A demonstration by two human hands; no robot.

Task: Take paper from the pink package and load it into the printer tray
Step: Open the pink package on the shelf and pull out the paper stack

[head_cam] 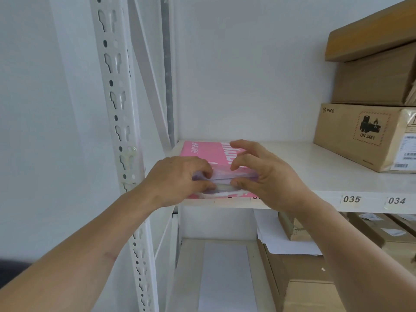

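Your left hand (180, 176) and right hand (267, 174) have fingers grasping the paper (221, 175) at the pink package's (207, 150) near end on the shelf (304, 158).

Bright, even, diffuse light fills your view; no single source shows. The white wall (247, 70) reads pale and nearly shadowless. You see soft shadow only beneath the shelf (326, 158) edge, where the lower level darkens mildly. No glare or blown highlights appear on the cardboard box (351, 131), whose printed marks stay legible. Wide-angle distortion bends the slotted upright (117, 122) and tilts the right-hand boxes inward. Focus is fair at centre; your left hand (177, 179) and right hand (263, 172) look slightly soft, and your forearms smear toward the lower corners.
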